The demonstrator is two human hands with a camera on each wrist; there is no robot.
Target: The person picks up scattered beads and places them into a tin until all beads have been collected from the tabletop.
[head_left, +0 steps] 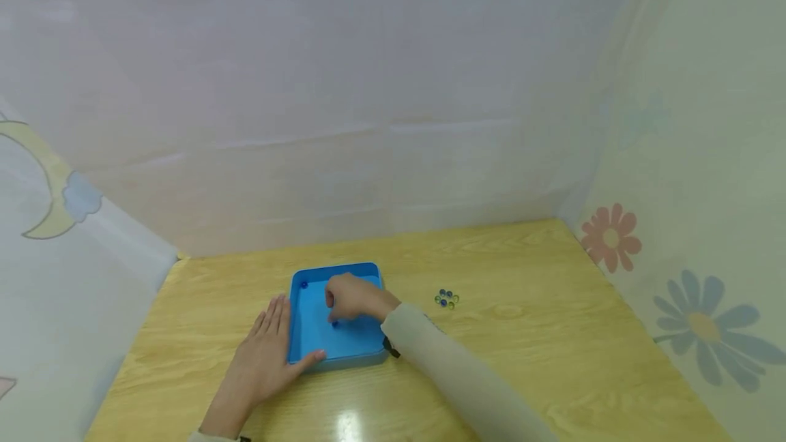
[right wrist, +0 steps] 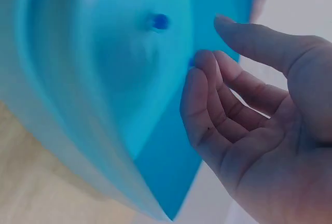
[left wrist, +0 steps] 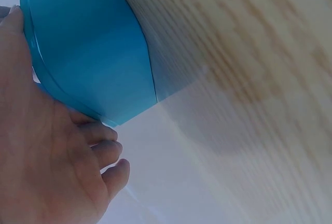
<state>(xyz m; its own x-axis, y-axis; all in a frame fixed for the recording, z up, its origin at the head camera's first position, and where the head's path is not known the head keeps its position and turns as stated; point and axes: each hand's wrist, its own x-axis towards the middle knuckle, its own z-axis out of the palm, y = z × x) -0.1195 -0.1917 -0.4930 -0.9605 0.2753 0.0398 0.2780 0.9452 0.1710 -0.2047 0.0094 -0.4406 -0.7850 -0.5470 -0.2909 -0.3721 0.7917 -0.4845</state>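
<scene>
A shallow blue tray (head_left: 312, 333) sits on the table. My left hand (head_left: 263, 353) lies along its left side with the fingers straight, the thumb reaching over the near rim. Over the tray is my right hand (head_left: 353, 297), fingers loosely curled. In the right wrist view its thumb stands apart from the fingers, and nothing shows between them. One dark blue marble (right wrist: 160, 22) is on the tray floor, just below the right fingers in the head view. Another blue marble (head_left: 303, 285) lies in the far left corner.
Several blue and yellow-green glass marbles (head_left: 444, 303) lie grouped on the wooden table (head_left: 522, 333), right of the tray. Pale cloth (head_left: 381, 87) hangs behind and at both sides, printed with flowers on the right and a moon on the left.
</scene>
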